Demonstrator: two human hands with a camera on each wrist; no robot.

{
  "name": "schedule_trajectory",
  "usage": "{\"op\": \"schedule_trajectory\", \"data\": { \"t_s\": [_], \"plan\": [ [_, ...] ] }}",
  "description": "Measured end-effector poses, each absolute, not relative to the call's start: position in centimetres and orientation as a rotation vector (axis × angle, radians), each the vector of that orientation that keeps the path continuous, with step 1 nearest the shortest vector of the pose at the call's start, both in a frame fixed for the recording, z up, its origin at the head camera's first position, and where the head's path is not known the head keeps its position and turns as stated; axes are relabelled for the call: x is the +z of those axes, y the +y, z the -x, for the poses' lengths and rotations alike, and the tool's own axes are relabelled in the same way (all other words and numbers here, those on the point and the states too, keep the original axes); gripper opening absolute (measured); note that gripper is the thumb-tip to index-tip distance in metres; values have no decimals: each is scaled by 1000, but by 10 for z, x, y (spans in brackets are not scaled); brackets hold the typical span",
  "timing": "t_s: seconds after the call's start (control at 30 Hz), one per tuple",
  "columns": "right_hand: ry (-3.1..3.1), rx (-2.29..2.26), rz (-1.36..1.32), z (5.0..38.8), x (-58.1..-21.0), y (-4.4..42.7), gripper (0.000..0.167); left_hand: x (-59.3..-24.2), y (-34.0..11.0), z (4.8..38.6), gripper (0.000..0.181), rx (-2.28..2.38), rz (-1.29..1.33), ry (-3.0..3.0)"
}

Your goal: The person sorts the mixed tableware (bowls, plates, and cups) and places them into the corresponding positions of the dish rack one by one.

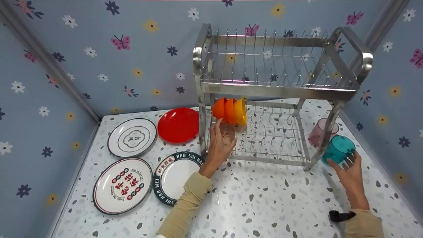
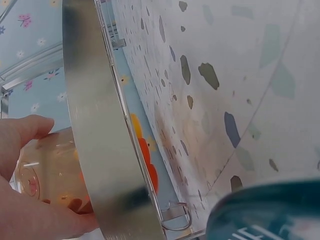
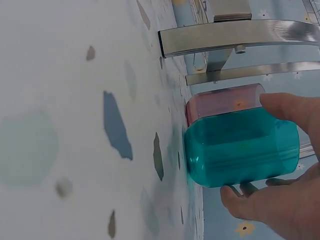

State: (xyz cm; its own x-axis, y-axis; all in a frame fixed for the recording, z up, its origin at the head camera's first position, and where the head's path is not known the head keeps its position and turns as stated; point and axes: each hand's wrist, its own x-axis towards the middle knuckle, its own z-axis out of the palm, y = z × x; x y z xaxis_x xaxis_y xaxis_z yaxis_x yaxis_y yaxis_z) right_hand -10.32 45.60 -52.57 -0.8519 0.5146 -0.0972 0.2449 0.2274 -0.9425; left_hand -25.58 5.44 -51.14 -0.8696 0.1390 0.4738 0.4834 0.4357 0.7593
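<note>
My left hand [image 1: 219, 145] grips a clear, faintly brownish cup [image 2: 52, 165] at the left front of the dish rack's lower shelf [image 1: 271, 160]. Just behind that cup, an orange-to-yellow row of nested bowls [image 1: 224, 110] stands on edge. On the right, my right hand [image 1: 350, 172] holds a teal see-through cup [image 3: 240, 150], thumb on one side and fingers on the other. The teal cup stands upright on the table beside the rack's right front leg. Close behind it is a pink see-through cup [image 1: 319, 132], partly hidden by that leg.
Left of the rack lie a red plate [image 1: 178, 125], a white plate with a grey emblem [image 1: 132, 137], an oval-looking plate with red lettering [image 1: 122, 186] and a dark-rimmed plate [image 1: 180, 178]. The rack's upper tier [image 1: 277, 89] has upright wire dividers. Patterned walls [image 1: 132, 66] enclose the table.
</note>
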Motion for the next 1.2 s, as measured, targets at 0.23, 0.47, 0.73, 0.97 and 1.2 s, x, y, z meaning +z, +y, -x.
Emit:
{"op": "schedule_trajectory", "data": {
  "t_s": [0.23, 0.47, 0.73, 0.97, 1.2],
  "plan": [
    [-2216, 1701, 752, 110, -523, 456, 105, -508, 54, 255, 86, -1417, 521, -2366],
    [-2169, 1728, 812, 118, -527, 458, 107, -504, 56, 253, 85, -1437, 534, -2321],
    [-2140, 1725, 909, 130, -529, 462, 110, -501, 59, 251, 84, -1414, 537, -2282],
    [-2133, 1695, 905, 137, -534, 461, 107, -499, 61, 247, 80, -1346, 525, -2247],
    [-2065, 1714, 774, 139, -538, 459, 95, -495, 62, 244, 76, -1285, 550, -2248]
  ]
}}
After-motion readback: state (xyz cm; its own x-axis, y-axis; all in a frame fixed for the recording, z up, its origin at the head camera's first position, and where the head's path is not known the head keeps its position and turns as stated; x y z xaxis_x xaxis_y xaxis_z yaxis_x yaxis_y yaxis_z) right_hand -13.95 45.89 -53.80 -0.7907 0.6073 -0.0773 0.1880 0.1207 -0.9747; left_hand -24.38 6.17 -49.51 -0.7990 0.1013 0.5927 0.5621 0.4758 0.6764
